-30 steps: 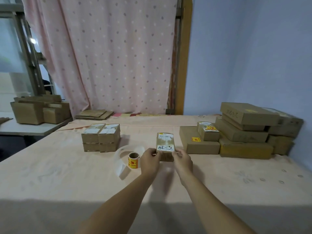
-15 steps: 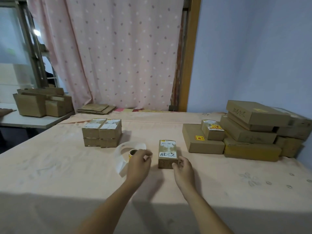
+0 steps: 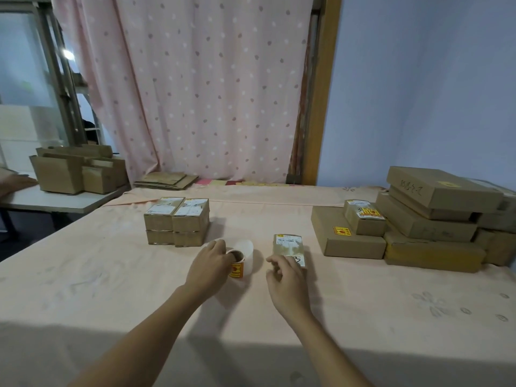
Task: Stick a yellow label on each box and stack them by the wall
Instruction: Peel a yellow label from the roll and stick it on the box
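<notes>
A small cardboard box (image 3: 289, 245) with a white printed label lies in the middle of the pink-covered table (image 3: 111, 289). My right hand (image 3: 284, 277) hovers at its near left corner, fingers loosely curled, holding nothing. A roll of yellow-and-red labels (image 3: 238, 266) stands left of the box, its white backing strip (image 3: 247, 248) curling behind. My left hand (image 3: 209, 265) grips the roll from the left, a finger at its core. Several labelled boxes (image 3: 418, 219) are stacked by the blue wall at right.
A block of small unlabelled boxes (image 3: 177, 222) stands at centre left. A side table (image 3: 55, 202) at far left carries open cartons, with another person's hand (image 3: 11, 181) at its edge. Flattened cardboard (image 3: 164, 180) lies by the pink curtain.
My left hand left the box and took hold of the label roll. My right hand slid off the box's near end and curled beside it.
</notes>
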Demonstrator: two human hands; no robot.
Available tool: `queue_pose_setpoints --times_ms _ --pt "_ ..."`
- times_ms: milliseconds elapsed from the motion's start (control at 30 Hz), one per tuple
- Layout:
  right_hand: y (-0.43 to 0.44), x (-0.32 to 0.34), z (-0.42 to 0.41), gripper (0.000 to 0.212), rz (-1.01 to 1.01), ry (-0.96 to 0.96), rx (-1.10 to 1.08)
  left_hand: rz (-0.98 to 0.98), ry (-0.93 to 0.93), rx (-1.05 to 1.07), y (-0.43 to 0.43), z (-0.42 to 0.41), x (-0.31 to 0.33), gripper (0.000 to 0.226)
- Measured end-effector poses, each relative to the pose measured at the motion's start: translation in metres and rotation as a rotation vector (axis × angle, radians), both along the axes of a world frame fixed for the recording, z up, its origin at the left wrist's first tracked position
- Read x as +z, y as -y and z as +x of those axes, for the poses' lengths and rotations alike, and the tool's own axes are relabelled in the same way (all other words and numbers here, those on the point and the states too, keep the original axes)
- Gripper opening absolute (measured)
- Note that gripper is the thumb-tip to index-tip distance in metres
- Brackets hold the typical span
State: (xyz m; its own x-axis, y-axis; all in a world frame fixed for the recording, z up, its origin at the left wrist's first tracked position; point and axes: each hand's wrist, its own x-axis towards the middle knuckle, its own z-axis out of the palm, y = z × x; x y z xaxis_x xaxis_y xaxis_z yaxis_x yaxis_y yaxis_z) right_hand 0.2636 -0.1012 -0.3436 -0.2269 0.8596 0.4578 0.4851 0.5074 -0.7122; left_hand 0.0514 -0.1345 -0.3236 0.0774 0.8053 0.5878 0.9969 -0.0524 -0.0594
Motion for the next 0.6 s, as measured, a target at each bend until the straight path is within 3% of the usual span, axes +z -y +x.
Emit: queue_pose_setpoints --times_ms 67,200,267,333,433,533,600 --pt "0.000 0.001 -0.002 0.029 -0.005 0.029 0.026 0.043 0.159 -0.048 -0.004 0.003 0.002 0.019" --pt "0.001 0.012 -0.011 0.037 0.098 0.070 0.111 -0.083 0.818 -0.109 0.001 0.019 0.026 0.008" --pt "0.000 0.021 -0.017 0.039 0.162 0.086 0.127 -0.139 1.129 -0.183 0.006 0.026 0.040 0.009" --pt "-0.001 0.029 -0.024 0.037 0.193 0.092 0.122 -0.158 1.321 -0.254 0.011 0.030 0.053 0.014" --pt "-0.006 0.038 -0.028 0.035 0.174 0.041 0.111 -0.240 1.417 -0.342 0.022 0.031 0.069 0.021" --pt "-0.010 0.044 -0.027 0.035 0.119 -0.023 0.118 -0.367 1.328 -0.450 0.032 0.026 0.076 0.017" --pt "-0.009 0.046 -0.025 0.035 0.070 -0.044 0.143 -0.322 1.206 -0.417 0.034 0.023 0.075 0.013"
